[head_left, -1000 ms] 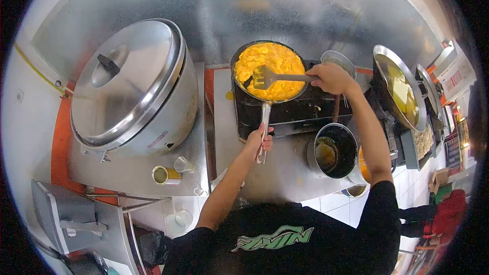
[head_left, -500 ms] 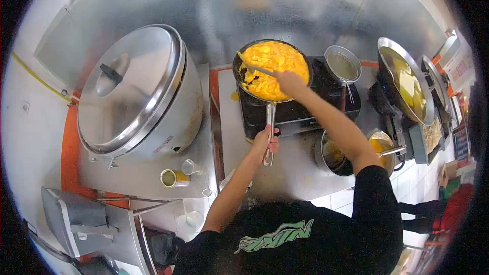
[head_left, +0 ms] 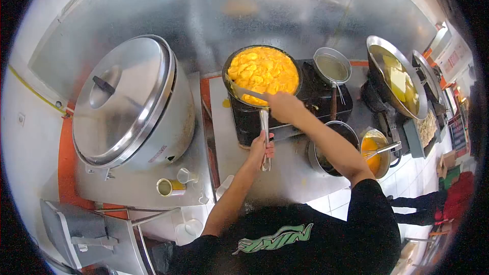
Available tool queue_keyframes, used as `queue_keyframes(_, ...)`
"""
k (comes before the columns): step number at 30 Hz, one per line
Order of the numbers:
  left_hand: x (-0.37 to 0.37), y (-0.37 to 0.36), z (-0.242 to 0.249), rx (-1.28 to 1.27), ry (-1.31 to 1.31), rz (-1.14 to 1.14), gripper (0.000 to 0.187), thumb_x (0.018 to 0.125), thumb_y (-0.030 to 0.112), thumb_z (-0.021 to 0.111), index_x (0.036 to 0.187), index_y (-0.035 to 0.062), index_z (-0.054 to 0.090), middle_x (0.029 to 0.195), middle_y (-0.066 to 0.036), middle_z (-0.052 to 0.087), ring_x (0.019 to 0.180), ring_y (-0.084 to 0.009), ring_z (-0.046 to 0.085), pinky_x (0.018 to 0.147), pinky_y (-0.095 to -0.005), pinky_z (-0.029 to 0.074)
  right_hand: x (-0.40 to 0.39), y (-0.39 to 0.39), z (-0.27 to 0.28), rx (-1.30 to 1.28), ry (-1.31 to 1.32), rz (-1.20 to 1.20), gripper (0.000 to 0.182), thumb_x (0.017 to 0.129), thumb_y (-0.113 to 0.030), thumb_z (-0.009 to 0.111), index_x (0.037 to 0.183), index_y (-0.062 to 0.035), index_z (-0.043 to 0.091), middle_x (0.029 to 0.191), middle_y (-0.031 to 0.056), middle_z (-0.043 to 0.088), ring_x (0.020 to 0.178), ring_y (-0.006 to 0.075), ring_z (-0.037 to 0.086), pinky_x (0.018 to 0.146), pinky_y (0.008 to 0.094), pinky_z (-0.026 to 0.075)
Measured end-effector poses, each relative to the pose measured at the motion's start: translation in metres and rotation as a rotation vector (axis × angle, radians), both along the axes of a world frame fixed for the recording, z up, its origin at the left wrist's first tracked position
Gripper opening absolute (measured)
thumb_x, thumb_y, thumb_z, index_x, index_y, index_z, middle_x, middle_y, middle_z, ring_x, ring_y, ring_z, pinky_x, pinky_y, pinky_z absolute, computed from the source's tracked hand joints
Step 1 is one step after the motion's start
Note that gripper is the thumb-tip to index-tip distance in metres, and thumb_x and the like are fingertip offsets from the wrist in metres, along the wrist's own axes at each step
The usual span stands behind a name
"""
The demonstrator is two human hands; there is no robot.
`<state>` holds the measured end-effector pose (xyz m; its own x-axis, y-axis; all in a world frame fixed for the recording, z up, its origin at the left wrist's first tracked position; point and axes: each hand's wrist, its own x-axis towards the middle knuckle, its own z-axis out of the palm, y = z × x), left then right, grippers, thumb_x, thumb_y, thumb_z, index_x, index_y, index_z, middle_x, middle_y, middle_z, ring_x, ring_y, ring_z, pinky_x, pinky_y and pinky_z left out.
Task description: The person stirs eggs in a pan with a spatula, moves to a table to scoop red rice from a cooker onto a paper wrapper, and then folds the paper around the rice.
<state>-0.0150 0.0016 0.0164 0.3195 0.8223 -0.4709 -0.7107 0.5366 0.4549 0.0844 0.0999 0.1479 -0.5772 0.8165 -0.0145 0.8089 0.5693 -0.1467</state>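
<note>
A round dark frying pan [head_left: 264,118] full of soft yellow scrambled eggs [head_left: 264,70] sits over the black stove [head_left: 244,131]. My left hand [head_left: 260,152] is wrapped round the pan's metal handle, below the pan. In my right hand [head_left: 285,107] is a spatula [head_left: 248,91], its grip hidden by my fingers. The spatula's blade rests at the lower left inside edge of the pan, against the eggs.
A large lidded metal cooker [head_left: 127,107] stands left, with an open can [head_left: 170,187] in front. At right are a strainer [head_left: 332,67], a dark pot [head_left: 326,165], a whisk [head_left: 382,149] in a bowl of beaten egg [head_left: 371,162], and an oil wok [head_left: 418,114]. A person [head_left: 456,201] stands far right.
The spatula has swept from the upper left of the pan down to its lower left edge, and my right hand has dropped. My left hand still grips the handle. The camera view has shifted slightly.
</note>
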Motion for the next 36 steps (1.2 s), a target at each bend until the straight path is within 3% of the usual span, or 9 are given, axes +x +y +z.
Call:
queue_keyframes(9,0.014,0.0,-0.012,0.023,-0.043,0.075,0.038,0.091,0.043,0.039,0.099,0.0065,0.042,0.054,0.003,0.032,0.042,-0.0065,0.028,0.038,-0.0232,0.027,-0.076,0.058,-0.088,0.273,0.098,-0.125,0.023,0.08,-0.009,0.046,0.096,0.0049,0.052,0.073,0.018,0.062,0.067,0.0326,0.063,0.053,0.0406,0.051)
queue_keyframes(15,0.03,0.0,-0.01,0.032,0.012,0.132,0.038,0.091,0.043,0.038,0.098,0.0063,0.043,0.055,0.003,0.031,0.042,-0.0064,0.027,0.038,-0.0224,0.025,-0.053,0.071,-0.086,0.181,0.217,-0.422,0.034,0.081,-0.011,0.047,0.111,0.0045,0.05,0.075,0.0182,0.063,0.069,0.0303,0.064,0.057,0.039,0.051)
queue_keyframes(18,0.03,0.001,-0.013,0.039,0.01,0.136,0.038,0.091,0.043,0.038,0.098,0.0063,0.043,0.055,0.004,0.03,0.041,-0.0063,0.027,0.038,-0.0223,0.024,-0.02,0.052,-0.066,0.135,0.131,-0.339,0.035,0.081,-0.011,0.045,0.112,0.0053,0.047,0.076,0.0201,0.062,0.07,0.0332,0.063,0.058,0.0418,0.051)
queue_keyframes(22,0.03,0.0,-0.013,0.022,-0.008,0.131,0.037,0.091,0.043,0.038,0.098,0.0071,0.044,0.055,0.004,0.03,0.041,-0.0063,0.027,0.038,-0.0222,0.024,0.027,0.038,-0.072,0.109,0.332,-0.362,0.042,0.077,-0.01,0.047,0.115,0.0075,0.045,0.078,0.0267,0.059,0.064,0.0433,0.058,0.063,0.0462,0.048)
queue_keyframes(25,0.03,-0.001,-0.01,0.037,-0.019,0.136,0.037,0.091,0.043,0.038,0.098,0.0077,0.044,0.055,0.004,0.03,0.041,-0.0061,0.027,0.038,-0.0218,0.025,0.065,0.036,-0.064,-0.019,0.443,-0.312,0.034,0.081,-0.012,0.049,0.111,0.0028,0.05,0.068,0.0175,0.058,0.051,0.0322,0.057,0.05,0.0408,0.048)
queue_keyframes(27,0.03,-0.001,-0.01,0.027,-0.026,0.126,0.037,0.091,0.043,0.037,0.099,0.0077,0.043,0.055,0.004,0.03,0.041,-0.0058,0.027,0.038,-0.0216,0.025,0.089,0.021,-0.038,-0.62,0.896,-0.437,0.03,0.085,-0.017,0.049,0.11,-0.0012,0.052,0.057,0.0046,0.049,0.043,0.0157,0.05,0.039,0.0305,0.042)
queue_keyframes(28,0.03,-0.001,-0.01,0.021,-0.031,0.123,0.037,0.091,0.043,0.037,0.099,0.0077,0.043,0.055,0.004,0.03,0.041,-0.0057,0.027,0.038,-0.0214,0.025,0.097,0.016,-0.03,-0.562,0.905,-0.431,0.029,0.087,-0.018,0.049,0.111,-0.0016,0.051,0.055,-0.0032,0.039,0.041,0.0056,0.039,0.035,0.0218,0.033)
queue_keyframes(31,0.029,-0.001,-0.011,0.048,-0.039,0.121,0.037,0.091,0.043,0.039,0.1,0.007,0.042,0.057,0.003,0.032,0.043,-0.0054,0.029,0.039,-0.0211,0.027,0.119,0.019,-0.024,-0.516,0.91,-0.462,0.032,0.087,-0.021,0.049,0.109,0.0015,0.052,0.058,0.0007,0.045,0.041,0.0092,0.042,0.036,0.0251,0.037)
queue_keyframes(36,0.028,-0.004,-0.008,0.039,-0.02,0.115,0.037,0.092,0.042,0.038,0.101,0.0069,0.04,0.057,0.003,0.033,0.044,-0.0055,0.029,0.039,-0.0214,0.027,0.119,0.048,-0.035,-0.793,1.124,-0.563,0.017,0.087,-0.017,0.048,0.091,0.0,0.05,0.055,0.0015,0.042,0.038,0.008,0.035,0.034,0.0234,0.03)
